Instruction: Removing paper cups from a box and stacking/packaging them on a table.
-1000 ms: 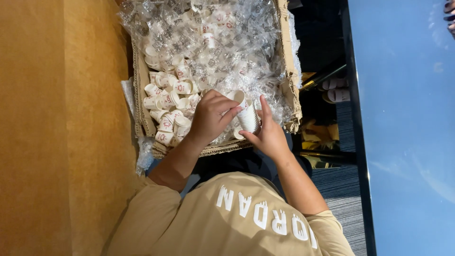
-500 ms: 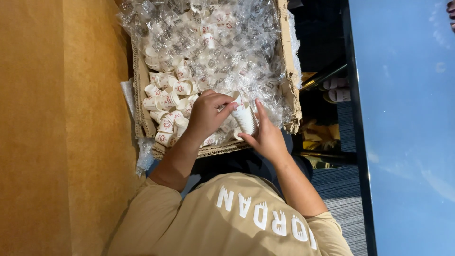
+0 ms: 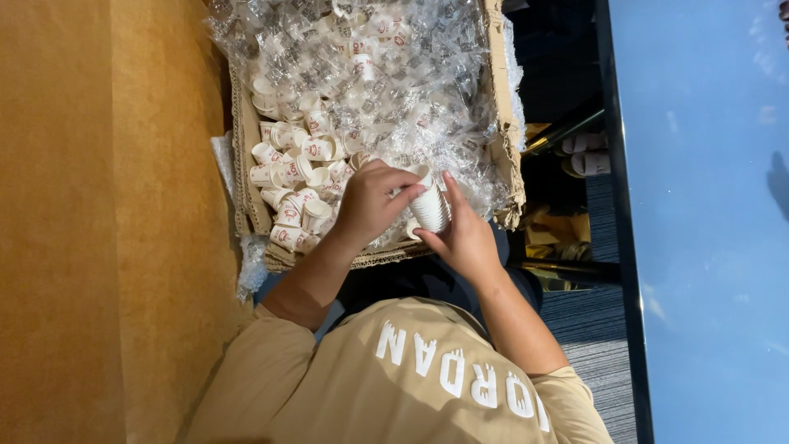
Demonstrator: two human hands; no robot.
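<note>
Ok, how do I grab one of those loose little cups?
Pinch it across its round wall, coming down from above. The loose cups lie tipped on their sides in the cardboard box, so their rims face sideways.

Single head view, close, steeply downward over cardboard box (image 3: 501, 99).

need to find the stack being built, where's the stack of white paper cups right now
In the head view, the stack of white paper cups sits between the left hand and right hand, at the near edge of the cardboard box, over the clear plastic wrap.
</note>
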